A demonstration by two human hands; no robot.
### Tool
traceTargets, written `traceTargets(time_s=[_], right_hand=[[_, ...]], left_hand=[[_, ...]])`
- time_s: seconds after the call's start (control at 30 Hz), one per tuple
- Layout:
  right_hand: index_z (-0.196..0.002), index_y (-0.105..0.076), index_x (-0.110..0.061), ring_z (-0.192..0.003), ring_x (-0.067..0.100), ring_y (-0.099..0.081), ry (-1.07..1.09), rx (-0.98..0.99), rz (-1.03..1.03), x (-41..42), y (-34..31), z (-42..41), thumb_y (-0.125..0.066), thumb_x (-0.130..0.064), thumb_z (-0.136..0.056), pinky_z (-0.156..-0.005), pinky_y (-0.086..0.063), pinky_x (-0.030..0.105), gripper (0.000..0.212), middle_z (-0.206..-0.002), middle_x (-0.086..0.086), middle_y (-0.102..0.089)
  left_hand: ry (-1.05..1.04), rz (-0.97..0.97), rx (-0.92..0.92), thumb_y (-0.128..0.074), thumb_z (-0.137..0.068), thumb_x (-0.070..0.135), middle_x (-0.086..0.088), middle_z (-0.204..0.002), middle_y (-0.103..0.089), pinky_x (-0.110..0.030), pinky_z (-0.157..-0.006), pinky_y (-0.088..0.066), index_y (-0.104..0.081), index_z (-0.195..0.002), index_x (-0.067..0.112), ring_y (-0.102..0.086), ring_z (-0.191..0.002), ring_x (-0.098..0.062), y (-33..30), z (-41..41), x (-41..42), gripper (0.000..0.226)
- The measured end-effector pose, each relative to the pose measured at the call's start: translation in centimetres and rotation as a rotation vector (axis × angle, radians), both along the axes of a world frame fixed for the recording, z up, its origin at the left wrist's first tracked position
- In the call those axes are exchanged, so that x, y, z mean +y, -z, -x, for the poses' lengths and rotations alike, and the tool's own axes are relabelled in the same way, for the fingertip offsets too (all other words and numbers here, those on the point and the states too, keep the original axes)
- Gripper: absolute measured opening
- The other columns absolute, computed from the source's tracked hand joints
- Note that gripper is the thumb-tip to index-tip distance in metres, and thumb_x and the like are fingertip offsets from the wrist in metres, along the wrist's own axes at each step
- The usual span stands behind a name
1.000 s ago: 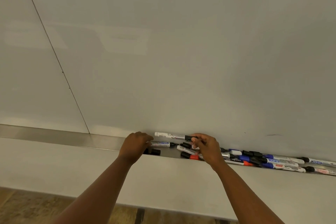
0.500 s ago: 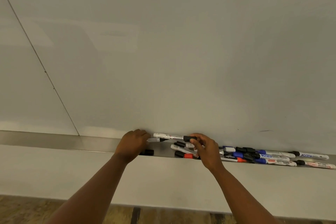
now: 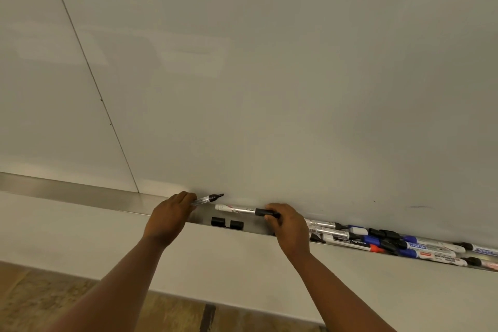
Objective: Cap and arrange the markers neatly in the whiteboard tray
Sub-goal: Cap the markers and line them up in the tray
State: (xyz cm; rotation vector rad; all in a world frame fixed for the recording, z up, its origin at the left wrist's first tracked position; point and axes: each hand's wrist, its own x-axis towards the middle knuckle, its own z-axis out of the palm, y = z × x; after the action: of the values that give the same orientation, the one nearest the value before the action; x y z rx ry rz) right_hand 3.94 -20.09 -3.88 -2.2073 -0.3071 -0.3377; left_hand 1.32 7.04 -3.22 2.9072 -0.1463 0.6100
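My left hand (image 3: pixel 169 217) grips an uncapped black marker (image 3: pixel 208 199), its bare tip pointing right just above the metal tray (image 3: pixel 80 194). My right hand (image 3: pixel 287 225) holds a white marker (image 3: pixel 237 209) by its black capped end, level over the tray, its white end pointing left. Two loose black caps (image 3: pixel 227 223) lie in the tray between my hands. A pile of markers (image 3: pixel 390 244) with black, blue and red caps fills the tray right of my right hand.
The whiteboard (image 3: pixel 269 75) rises directly behind the tray, with a vertical panel seam (image 3: pixel 91 75) at the left. A white ledge (image 3: pixel 242 259) runs below the tray's front edge. Wooden floor (image 3: pixel 40 296) shows at the bottom left.
My left hand has lifted an uncapped black marker out of the tray. My right hand still holds the white marker. A second loose cap now shows in the tray.
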Motion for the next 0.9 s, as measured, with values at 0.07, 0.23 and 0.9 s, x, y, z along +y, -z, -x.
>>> traceTargets(time_s=[0.07,0.23,0.9], right_hand=[[-0.097,-0.066,-0.015,-0.089,0.017,-0.058,-0.025,-0.017,0.125,0.7,-0.1,0.0,-0.062,-0.012,-0.083,-0.071,-0.040,0.022,0.016,-0.096,0.004,-0.068],[-0.100,-0.065,-0.014,-0.091,0.023,-0.058,-0.103,-0.057,0.293,1.7,-0.1,0.0,-0.058,-0.014,-0.085,-0.061,-0.040,0.021,0.016,-0.100,0.007,-0.063],[-0.108,-0.060,-0.010,-0.103,0.021,-0.048,-0.316,0.064,0.546,4.0,-1.3,-0.2,-0.049,-0.028,-0.090,-0.075,-0.045,0.033,0.027,-0.110,0.008,-0.054]], left_hand=[[0.027,-0.004,-0.011,-0.061,-0.082,0.019,-0.005,-0.071,-0.063,-0.026,-0.047,-0.031,-0.055,-0.087,0.016,-0.058,-0.058,-0.025,0.0,-0.1,0.0,0.008],[0.068,-0.061,-0.030,-0.038,-0.080,0.029,-0.001,-0.057,-0.061,-0.020,-0.048,-0.028,-0.049,-0.082,0.019,-0.055,-0.046,-0.023,0.0,-0.4,-0.4,0.015],[0.112,-0.026,-0.024,-0.059,-0.075,0.014,-0.002,-0.064,-0.065,-0.022,-0.052,-0.030,-0.049,-0.083,0.020,-0.056,-0.049,-0.024,0.4,-1.3,-2.1,0.014]])
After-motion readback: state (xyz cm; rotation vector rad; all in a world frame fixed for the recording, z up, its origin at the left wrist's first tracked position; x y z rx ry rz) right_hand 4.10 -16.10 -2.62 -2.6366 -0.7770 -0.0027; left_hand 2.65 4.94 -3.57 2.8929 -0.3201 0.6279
